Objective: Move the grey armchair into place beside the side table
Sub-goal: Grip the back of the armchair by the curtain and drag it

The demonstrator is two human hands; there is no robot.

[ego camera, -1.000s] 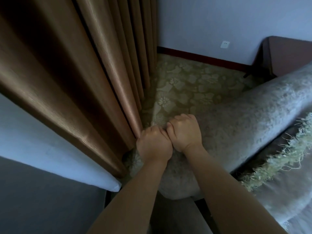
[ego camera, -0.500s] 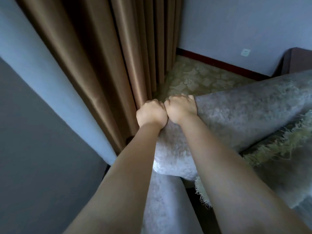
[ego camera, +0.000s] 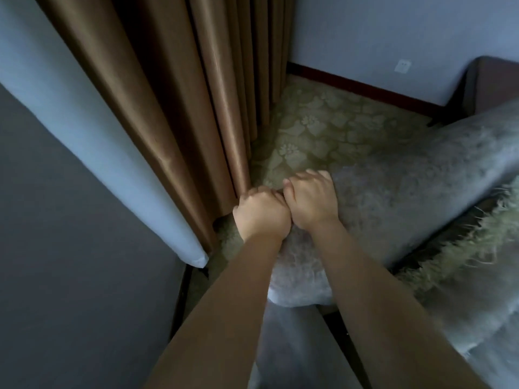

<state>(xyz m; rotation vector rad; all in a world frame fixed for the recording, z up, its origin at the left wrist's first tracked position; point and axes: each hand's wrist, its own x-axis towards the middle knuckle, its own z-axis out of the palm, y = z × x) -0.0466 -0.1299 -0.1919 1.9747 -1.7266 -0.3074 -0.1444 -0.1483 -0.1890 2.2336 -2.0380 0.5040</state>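
Panel [ego camera: 56,248], dark grey, filled the left of the view. Pale blue lining [ego camera: 70,108] hung along its edge and ended in a corner low down. Next came the curtain [ego camera: 179,108], brown, in vertical folds that reached the floor. Patterned carpet [ego camera: 323,127] covered the floor between the curtain and the far wall [ego camera: 393,29], which carried a dark red skirting [ego camera: 359,87] along its base.

Left hand [ego camera: 261,217] gripped the near corner of the armchair [ego camera: 393,197], fingers curled over the padded edge, knuckles up, just beside the lowest curtain fold. Right hand [ego camera: 311,200] gripped the same edge, fingers bent over its far side and thumb tucked in. The two hands lay side by side and touched at the thumbs. Both forearms ran up from the bottom of the frame.

The armchair, in grey plush fabric, extended from the hands to the right edge of the view, with its gripped corner close to the curtain. A fringed throw [ego camera: 463,248] lay over it at the right.

A white socket [ego camera: 402,66] sat on the wall above the skirting. The table [ego camera: 491,80], dark brown, stood at the upper right against the wall, just behind the far end of the armchair. Contact between the two could not be determined.
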